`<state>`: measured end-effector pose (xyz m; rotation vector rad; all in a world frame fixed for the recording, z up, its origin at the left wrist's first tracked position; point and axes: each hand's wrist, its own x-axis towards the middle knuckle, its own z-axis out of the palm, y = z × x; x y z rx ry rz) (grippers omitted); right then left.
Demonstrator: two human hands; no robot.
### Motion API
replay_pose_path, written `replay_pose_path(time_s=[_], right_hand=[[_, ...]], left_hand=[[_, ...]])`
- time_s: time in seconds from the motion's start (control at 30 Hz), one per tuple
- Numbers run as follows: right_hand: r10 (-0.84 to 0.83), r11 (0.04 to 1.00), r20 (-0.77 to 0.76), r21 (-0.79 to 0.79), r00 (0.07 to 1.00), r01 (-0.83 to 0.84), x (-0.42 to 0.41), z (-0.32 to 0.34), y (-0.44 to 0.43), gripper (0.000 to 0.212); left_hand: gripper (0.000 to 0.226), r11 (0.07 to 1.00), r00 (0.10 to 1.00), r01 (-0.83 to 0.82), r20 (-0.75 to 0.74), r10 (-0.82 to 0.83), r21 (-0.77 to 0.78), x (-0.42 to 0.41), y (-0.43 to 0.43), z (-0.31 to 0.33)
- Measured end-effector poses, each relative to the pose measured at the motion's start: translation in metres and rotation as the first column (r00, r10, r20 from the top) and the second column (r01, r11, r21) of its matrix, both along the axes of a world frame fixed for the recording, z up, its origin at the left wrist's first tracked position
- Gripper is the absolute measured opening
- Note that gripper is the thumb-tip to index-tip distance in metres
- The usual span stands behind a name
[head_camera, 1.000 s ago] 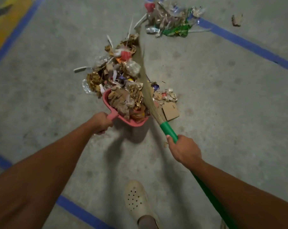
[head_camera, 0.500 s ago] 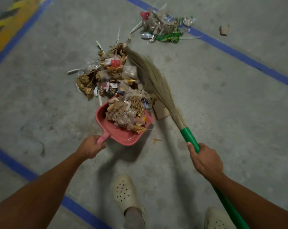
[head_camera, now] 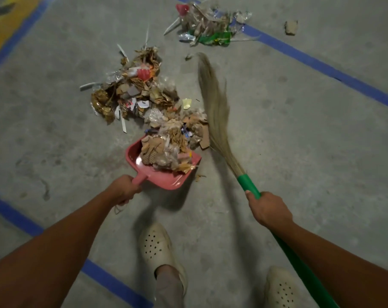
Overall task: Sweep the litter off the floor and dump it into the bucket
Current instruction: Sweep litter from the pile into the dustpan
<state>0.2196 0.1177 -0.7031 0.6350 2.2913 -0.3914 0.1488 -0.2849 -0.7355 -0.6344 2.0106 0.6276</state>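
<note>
The left hand (head_camera: 124, 189) is closed around the stub handle of the pink dustpan (head_camera: 164, 167), which sits tipped on the floor with its mouth against the near heap. The right hand (head_camera: 269, 210) grips the broom (head_camera: 217, 121) at its green shaft, just below the bristles; these lie drawn off to the right of the litter, touching only its edge.

The step in hand looks like loading the pan — it is already heaped with cardboard scraps and wrappers, while the larger part of the near litter pile (head_camera: 133, 94) is still on the concrete beyond it. A second pile (head_camera: 208, 25) lies far off on the blue floor line (head_camera: 322, 65), with one stray scrap (head_camera: 291, 27) beyond. No bucket is in view.

Next, I judge, comes either another stroke toward the pan or a level lift, since the load could spill.

Against half a second ago, the bristles have swung away from the heap to the right — and a second pale shoe (head_camera: 282, 287) shows at the bottom.
</note>
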Motion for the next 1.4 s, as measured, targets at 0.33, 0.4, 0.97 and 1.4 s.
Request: replay_pose_path(time_s=[0.33, 0.4, 0.97, 1.4], right_hand=[[0.099, 0.994, -0.060, 0.044, 0.993, -0.097, 0.016, 0.018, 0.000, 0.058], [0.063, 0.997, -0.064, 0.053, 0.996, -0.059, 0.005, 0.019, 0.002, 0.061], [0.059, 0.996, 0.079, -0.075, 0.995, -0.053, -0.043, 0.014, -0.110, 0.067], [0.157, 0.986, 0.089, -0.071, 0.984, -0.151, -0.011, 0.224, -0.075, 0.069]], left_hand=[[0.015, 0.997, 0.992, -0.074, -0.097, 0.076, 0.030, 0.002, 0.016, -0.008], [0.013, 0.997, 0.992, -0.072, -0.106, 0.074, 0.021, 0.010, 0.004, -0.006], [0.021, 0.974, 0.969, -0.211, -0.111, 0.219, 0.079, -0.030, 0.017, -0.005], [0.021, 0.927, 0.929, -0.346, -0.088, 0.360, 0.143, 0.037, 0.063, 0.196]])
